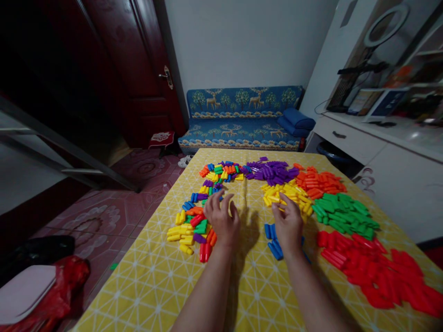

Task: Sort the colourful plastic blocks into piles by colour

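My left hand [224, 226] hovers at the right edge of the mixed-colour plastic pieces [187, 229], its fingers curled but apart, with nothing visible in them. Over the small group of blue pieces [275, 249] is my right hand [290, 226], its thumb and fingertips drawn together. Whatever they pinch, if anything, is hidden. Part of the blue group is covered by this hand. Just beyond its fingertips lies a pile of yellow pieces [289, 193]. Another mixed-colour cluster [224, 170] lies farther back on the left, joined to the near one by a line of pieces.
A yellow patterned cloth [155, 286] covers the table. Purple [273, 171], orange [320, 180], green [346, 214] and red [377, 267] piles curve along its back and right. A blue sofa [242, 124] stands behind, a white cabinet [398, 184] at right.
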Demonstrator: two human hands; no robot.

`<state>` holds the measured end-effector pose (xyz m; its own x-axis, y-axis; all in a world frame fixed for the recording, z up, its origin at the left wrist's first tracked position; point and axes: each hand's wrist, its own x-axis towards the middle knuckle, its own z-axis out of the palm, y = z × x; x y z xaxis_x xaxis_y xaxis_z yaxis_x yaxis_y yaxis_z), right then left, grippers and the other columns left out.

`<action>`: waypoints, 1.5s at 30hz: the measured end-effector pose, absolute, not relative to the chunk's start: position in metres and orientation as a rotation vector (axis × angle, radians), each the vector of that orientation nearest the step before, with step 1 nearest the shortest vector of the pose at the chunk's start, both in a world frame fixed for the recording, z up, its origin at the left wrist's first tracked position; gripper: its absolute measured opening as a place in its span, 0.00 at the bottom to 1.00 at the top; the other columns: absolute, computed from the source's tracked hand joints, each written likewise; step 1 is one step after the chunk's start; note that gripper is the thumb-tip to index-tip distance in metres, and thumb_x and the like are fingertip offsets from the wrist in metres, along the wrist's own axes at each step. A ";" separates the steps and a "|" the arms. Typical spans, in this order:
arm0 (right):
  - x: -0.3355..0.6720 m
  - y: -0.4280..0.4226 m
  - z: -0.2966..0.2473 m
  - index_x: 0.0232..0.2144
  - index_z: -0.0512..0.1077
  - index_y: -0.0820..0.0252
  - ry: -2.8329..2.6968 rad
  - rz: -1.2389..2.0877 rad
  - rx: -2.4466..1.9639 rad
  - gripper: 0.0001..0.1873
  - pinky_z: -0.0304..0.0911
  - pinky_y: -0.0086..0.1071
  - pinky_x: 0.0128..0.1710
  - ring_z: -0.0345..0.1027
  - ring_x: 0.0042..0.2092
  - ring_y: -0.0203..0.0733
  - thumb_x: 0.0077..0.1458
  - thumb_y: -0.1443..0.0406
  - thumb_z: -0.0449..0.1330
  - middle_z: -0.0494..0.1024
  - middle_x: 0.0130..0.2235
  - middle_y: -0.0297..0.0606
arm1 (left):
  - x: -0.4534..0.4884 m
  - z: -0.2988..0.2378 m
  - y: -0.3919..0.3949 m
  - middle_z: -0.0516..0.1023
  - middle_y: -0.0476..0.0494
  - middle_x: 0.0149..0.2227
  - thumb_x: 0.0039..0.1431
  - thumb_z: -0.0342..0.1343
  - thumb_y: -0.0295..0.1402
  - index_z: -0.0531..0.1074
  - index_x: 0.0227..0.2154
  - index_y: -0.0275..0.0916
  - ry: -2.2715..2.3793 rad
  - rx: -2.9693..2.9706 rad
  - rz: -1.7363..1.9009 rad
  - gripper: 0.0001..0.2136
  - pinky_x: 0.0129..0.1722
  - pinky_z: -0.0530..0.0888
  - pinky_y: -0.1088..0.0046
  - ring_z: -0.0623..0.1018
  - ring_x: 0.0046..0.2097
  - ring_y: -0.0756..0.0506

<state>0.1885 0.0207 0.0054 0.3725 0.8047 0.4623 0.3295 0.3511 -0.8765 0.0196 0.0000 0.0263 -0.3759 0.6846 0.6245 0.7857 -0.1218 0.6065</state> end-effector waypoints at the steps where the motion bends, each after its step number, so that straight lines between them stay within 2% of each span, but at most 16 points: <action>1: 0.190 0.021 0.005 0.53 0.69 0.59 -1.189 0.405 -1.224 0.22 0.72 0.38 0.38 0.74 0.42 0.43 0.56 0.60 0.59 0.70 0.53 0.49 | 0.013 0.030 0.000 0.71 0.40 0.57 0.58 0.54 0.30 0.76 0.45 0.45 -2.052 -1.553 -1.453 0.13 0.62 0.58 0.50 0.63 0.63 0.36; 3: 0.188 0.017 0.005 0.55 0.66 0.57 -1.203 0.380 -1.224 0.24 0.72 0.37 0.37 0.73 0.43 0.42 0.56 0.61 0.59 0.65 0.58 0.50 | -0.002 0.034 0.000 0.63 0.39 0.64 0.59 0.54 0.32 0.75 0.48 0.45 -2.181 -1.332 -1.304 0.14 0.64 0.52 0.45 0.54 0.67 0.33; 5: 0.180 0.010 0.004 0.55 0.66 0.56 -1.251 0.382 -1.215 0.23 0.73 0.35 0.35 0.73 0.43 0.41 0.58 0.62 0.58 0.65 0.57 0.50 | -0.018 0.035 0.003 0.56 0.37 0.67 0.59 0.54 0.35 0.73 0.50 0.44 -2.340 -1.194 -1.149 0.16 0.63 0.50 0.40 0.48 0.69 0.30; 8: 0.167 0.003 0.003 0.54 0.66 0.58 -1.341 0.396 -1.177 0.20 0.72 0.34 0.32 0.73 0.40 0.39 0.59 0.63 0.56 0.65 0.57 0.50 | -0.037 0.032 0.004 0.50 0.31 0.68 0.58 0.54 0.40 0.71 0.53 0.42 -2.581 -1.142 -0.924 0.21 0.59 0.52 0.34 0.46 0.69 0.24; 11: 0.158 0.000 0.002 0.53 0.67 0.58 -1.376 0.407 -1.157 0.18 0.72 0.33 0.30 0.74 0.37 0.38 0.60 0.64 0.55 0.66 0.57 0.51 | -0.044 0.029 0.003 0.60 0.29 0.63 0.57 0.55 0.43 0.73 0.52 0.42 -2.766 -1.208 -0.715 0.20 0.55 0.59 0.36 0.56 0.65 0.23; 14: 0.155 0.000 0.001 0.51 0.68 0.59 -1.377 0.406 -1.157 0.17 0.72 0.34 0.30 0.73 0.36 0.38 0.59 0.64 0.55 0.68 0.55 0.51 | -0.041 0.027 0.001 0.69 0.31 0.55 0.57 0.55 0.40 0.75 0.48 0.42 -2.739 -1.353 -0.567 0.18 0.52 0.66 0.46 0.68 0.57 0.29; 19: 0.151 -0.002 -0.002 0.50 0.69 0.59 -1.406 0.411 -1.151 0.16 0.72 0.36 0.31 0.72 0.35 0.40 0.59 0.64 0.55 0.70 0.53 0.51 | -0.033 0.023 0.005 0.72 0.34 0.56 0.55 0.57 0.34 0.72 0.53 0.42 -2.528 -1.738 -0.645 0.20 0.48 0.69 0.60 0.74 0.51 0.36; 22: 0.148 -0.003 -0.004 0.50 0.69 0.59 -1.439 0.417 -1.150 0.16 0.72 0.37 0.32 0.72 0.34 0.39 0.60 0.64 0.54 0.70 0.53 0.51 | -0.032 0.018 0.011 0.74 0.37 0.55 0.53 0.58 0.30 0.73 0.52 0.42 -2.331 -2.012 -0.855 0.21 0.50 0.70 0.63 0.75 0.51 0.38; 26: 0.145 -0.003 -0.008 0.50 0.69 0.59 -1.497 0.443 -1.133 0.16 0.72 0.37 0.35 0.72 0.36 0.40 0.60 0.64 0.55 0.71 0.53 0.51 | -0.027 0.015 0.016 0.81 0.38 0.44 0.59 0.54 0.31 0.76 0.46 0.40 -2.125 -2.155 -1.317 0.13 0.49 0.71 0.63 0.78 0.47 0.40; 29: 0.143 -0.004 -0.007 0.51 0.68 0.59 -1.526 0.492 -1.122 0.17 0.72 0.36 0.34 0.72 0.36 0.40 0.60 0.62 0.56 0.72 0.52 0.49 | -0.014 0.020 0.014 0.82 0.38 0.41 0.61 0.53 0.38 0.76 0.44 0.38 -2.078 -2.064 -1.900 0.13 0.49 0.72 0.62 0.79 0.45 0.40; 33: 0.142 -0.009 -0.001 0.52 0.68 0.58 -1.514 0.545 -1.087 0.18 0.71 0.34 0.36 0.72 0.39 0.40 0.61 0.61 0.56 0.73 0.50 0.47 | 0.015 0.029 0.004 0.81 0.36 0.45 0.64 0.47 0.47 0.76 0.44 0.36 -2.008 -2.036 -2.848 0.21 0.53 0.71 0.62 0.78 0.50 0.41; 37: 0.141 -0.014 0.007 0.50 0.70 0.57 -1.472 0.543 -1.058 0.15 0.70 0.33 0.36 0.72 0.41 0.41 0.62 0.60 0.55 0.75 0.49 0.45 | 0.040 0.026 -0.003 0.79 0.35 0.49 0.62 0.50 0.50 0.77 0.46 0.35 -1.901 -1.844 -3.457 0.24 0.55 0.70 0.61 0.74 0.56 0.38; 41: 0.140 -0.016 0.010 0.49 0.71 0.57 -1.443 0.570 -1.078 0.16 0.71 0.33 0.35 0.73 0.37 0.40 0.61 0.59 0.57 0.77 0.45 0.44 | 0.052 0.016 -0.004 0.79 0.35 0.47 0.58 0.54 0.52 0.73 0.51 0.36 -1.799 -1.828 -3.829 0.27 0.50 0.73 0.60 0.78 0.50 0.38; 45: 0.142 -0.012 0.007 0.49 0.71 0.57 -1.427 0.578 -1.087 0.15 0.71 0.37 0.43 0.74 0.44 0.43 0.61 0.59 0.58 0.78 0.48 0.45 | 0.055 0.009 -0.002 0.78 0.33 0.51 0.54 0.61 0.49 0.76 0.47 0.34 -1.856 -1.902 -3.786 0.24 0.51 0.72 0.64 0.78 0.50 0.39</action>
